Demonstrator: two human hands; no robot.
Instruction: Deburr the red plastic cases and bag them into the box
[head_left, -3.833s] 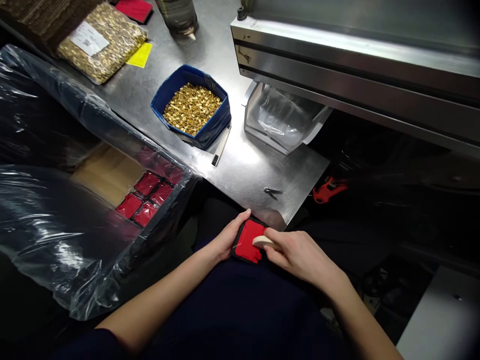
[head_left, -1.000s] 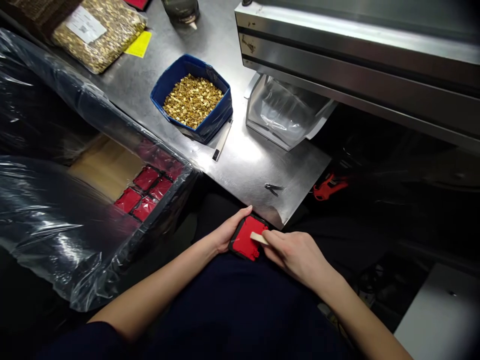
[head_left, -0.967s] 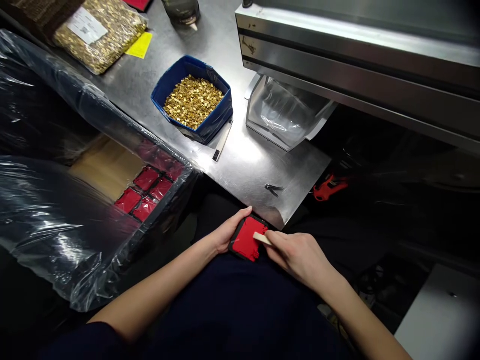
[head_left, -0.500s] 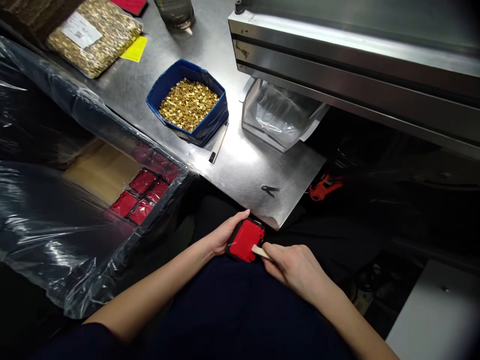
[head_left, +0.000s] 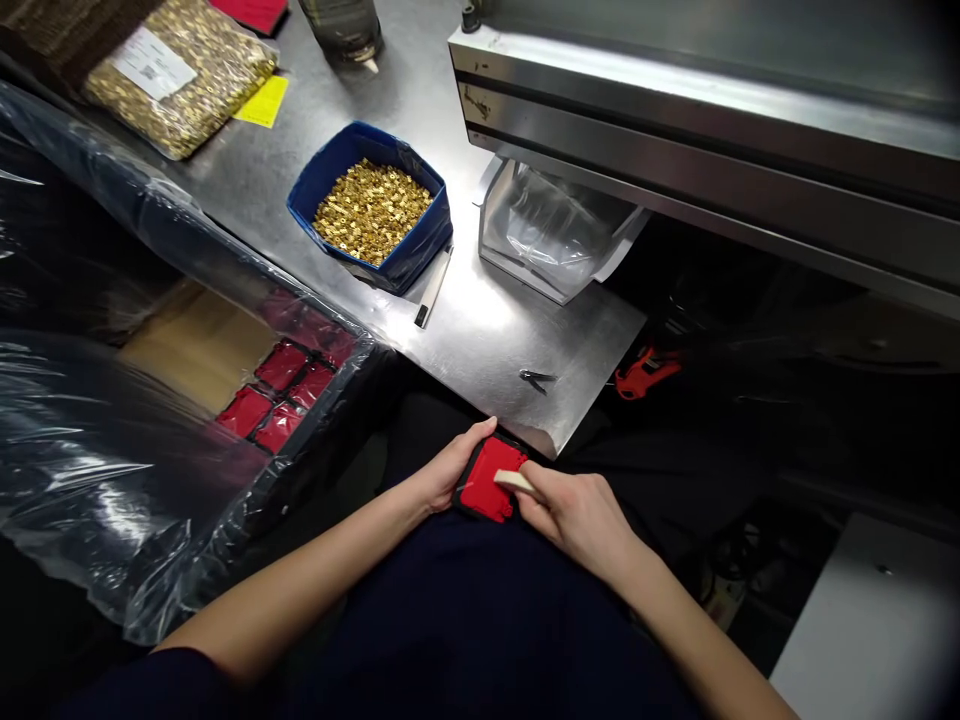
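Note:
A red plastic part with a black rim (head_left: 484, 480) lies in my left hand (head_left: 450, 468), whose thumb presses along its upper edge. My right hand (head_left: 577, 510) pinches a flat cream-coloured stick (head_left: 513, 481). The stick's end lies over the red face; whether it touches I cannot tell. Both hands are close together in front of my dark shirt, just below the metal table's (head_left: 487, 350) near corner. On that corner sits a small pair of dark tweezers-like pieces (head_left: 537, 380).
A blue bin (head_left: 442, 225) of small brass pieces (head_left: 373, 210) stands on the table, beside a white-handled cutter (head_left: 433, 290). Right of it is a grey bin (head_left: 540, 275) lined with plastic, under a metal beam (head_left: 675, 150). A plastic-lined box (head_left: 322, 400) at left holds several red parts (head_left: 283, 365).
My right hand has moved slightly up and left, carrying the stick's end farther in over the red face. My left hand keeps its hold on the part.

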